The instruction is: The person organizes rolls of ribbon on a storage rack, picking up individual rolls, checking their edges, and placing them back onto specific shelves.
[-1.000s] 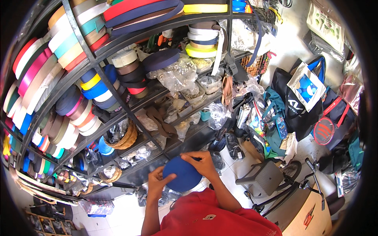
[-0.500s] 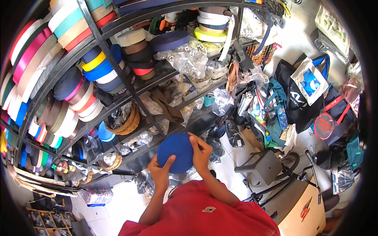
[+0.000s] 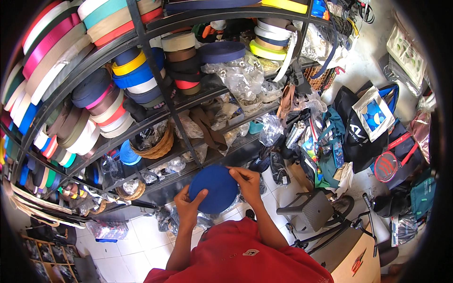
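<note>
- Far left: webbing rolls [image 3: 52, 61] in many colours fill the shelf [image 3: 144, 26], too many and too overlapped to count surely.
- Lower on the shelf: at least two wicker baskets [image 3: 163, 147], one large and one small; one bright blue roll [image 3: 128, 153] sits just beside the large one.
- Left hand [image 3: 185, 203]: forearm rising almost straight from the lower edge, thumb lying on the disc's face, curled fingers at its left edge; part-closed around it.
- Centre: one flat blue disc [image 3: 214, 188], gripped between both hands in front of the shelf, above the red shirt [image 3: 250, 254].
- Right hand [image 3: 247, 182]: forearm slanting up and leftward, wrist bent, thumb and forefinger pinching the disc's upper right edge.
- Right: one grey stool [image 3: 314, 207], one bicycle [image 3: 374, 243], and one tan table [image 3: 344, 272] bearing one red-handled tool [image 3: 357, 265].
</note>
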The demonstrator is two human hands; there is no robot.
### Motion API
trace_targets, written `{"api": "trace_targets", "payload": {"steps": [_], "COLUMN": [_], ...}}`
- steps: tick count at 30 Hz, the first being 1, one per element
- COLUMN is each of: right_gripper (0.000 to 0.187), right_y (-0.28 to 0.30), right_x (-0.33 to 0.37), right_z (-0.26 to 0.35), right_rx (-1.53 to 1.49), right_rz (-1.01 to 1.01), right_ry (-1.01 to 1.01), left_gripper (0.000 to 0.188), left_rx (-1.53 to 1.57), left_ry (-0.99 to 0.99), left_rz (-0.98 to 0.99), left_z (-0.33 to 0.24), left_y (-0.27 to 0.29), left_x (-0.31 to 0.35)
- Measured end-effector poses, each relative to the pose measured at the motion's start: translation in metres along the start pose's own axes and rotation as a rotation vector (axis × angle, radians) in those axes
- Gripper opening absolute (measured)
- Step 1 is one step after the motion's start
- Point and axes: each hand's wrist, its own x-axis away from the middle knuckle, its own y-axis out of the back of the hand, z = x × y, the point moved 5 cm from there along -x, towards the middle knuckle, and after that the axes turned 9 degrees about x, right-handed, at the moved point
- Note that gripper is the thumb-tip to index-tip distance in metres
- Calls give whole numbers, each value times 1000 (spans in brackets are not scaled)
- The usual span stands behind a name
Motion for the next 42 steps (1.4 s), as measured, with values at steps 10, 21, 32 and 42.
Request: {"api": "trace_targets", "payload": {"steps": [10, 21, 32, 42], "right_gripper": [23, 17, 19, 36], "right_y": [-28, -29, 19, 91], "right_x": [19, 6, -32, -64], "right_z": [-13, -33, -27, 5], "right_rx": [-10, 130, 116, -196], "right_rz": [36, -54, -100, -231], "right_ry": [-141, -74, 176, 121], "left_gripper": [27, 27, 25, 29], "left_rx": [0, 59, 65, -15], "left_ry": [29, 40, -70, -308], "left_rz": [26, 19, -126, -138], "left_z": [-7, -12, 9, 14], "left_y": [43, 44, -26, -155], "left_x": [5, 11, -12, -35]}}
